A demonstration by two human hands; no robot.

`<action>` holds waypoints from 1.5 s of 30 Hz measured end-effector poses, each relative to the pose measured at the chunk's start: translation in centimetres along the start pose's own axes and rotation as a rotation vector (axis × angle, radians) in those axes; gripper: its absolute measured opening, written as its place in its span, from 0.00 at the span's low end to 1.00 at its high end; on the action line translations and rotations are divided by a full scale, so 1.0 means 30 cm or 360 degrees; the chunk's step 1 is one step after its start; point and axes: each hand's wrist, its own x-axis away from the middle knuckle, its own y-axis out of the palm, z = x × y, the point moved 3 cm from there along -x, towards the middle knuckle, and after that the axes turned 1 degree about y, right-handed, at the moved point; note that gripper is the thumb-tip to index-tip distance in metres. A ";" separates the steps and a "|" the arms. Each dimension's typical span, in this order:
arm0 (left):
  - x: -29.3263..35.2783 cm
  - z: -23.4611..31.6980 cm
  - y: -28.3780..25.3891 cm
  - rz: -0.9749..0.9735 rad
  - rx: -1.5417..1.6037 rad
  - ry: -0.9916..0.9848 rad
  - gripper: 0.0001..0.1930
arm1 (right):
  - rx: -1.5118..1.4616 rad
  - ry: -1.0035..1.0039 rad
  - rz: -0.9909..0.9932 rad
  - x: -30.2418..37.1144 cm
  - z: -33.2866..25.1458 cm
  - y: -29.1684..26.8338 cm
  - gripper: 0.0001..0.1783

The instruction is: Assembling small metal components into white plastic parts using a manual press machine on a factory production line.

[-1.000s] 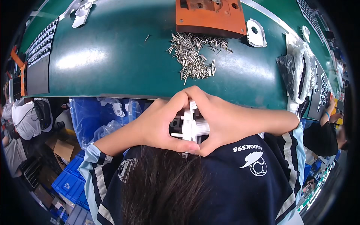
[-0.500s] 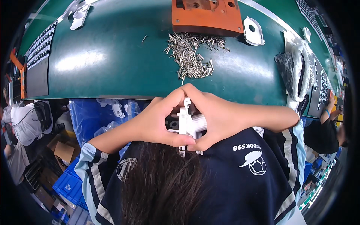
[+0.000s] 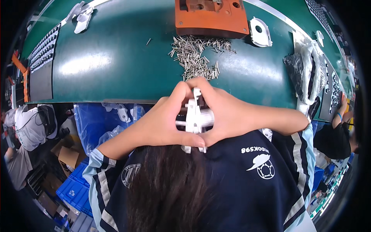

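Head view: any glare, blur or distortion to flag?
Head view: bright glare patches on the green table; fisheye bowing of the table's edges, with black corners; in the same head view, the white part between the hands looks slightly smeared, possibly motion blur.

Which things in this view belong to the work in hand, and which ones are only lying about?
Work in hand:
- white plastic part, held between left hand and right hand
- probably, being close by: pile of metal screws, orange fixture block

Apparently lying about:
- lone screw, left of the pile
- cardboard box, lower left
- plastic wrapping, right
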 end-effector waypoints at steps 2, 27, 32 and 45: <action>-0.021 0.018 -0.003 0.0001 0.0051 -0.0100 0.36 | 0.0041 0.0046 0.0053 0.005 -0.010 -0.009 0.48; 0.049 -0.096 0.053 -0.0130 0.0669 -0.0253 0.32 | -0.0357 0.0113 -0.0228 0.017 0.041 0.061 0.44; 0.017 -0.046 0.010 -0.0075 0.0291 -0.0225 0.34 | -0.0107 0.0101 -0.0087 0.014 0.003 0.016 0.48; 0.028 -0.033 0.046 -0.0056 0.0335 -0.0217 0.33 | -0.0249 0.0089 -0.0119 0.032 -0.004 0.027 0.44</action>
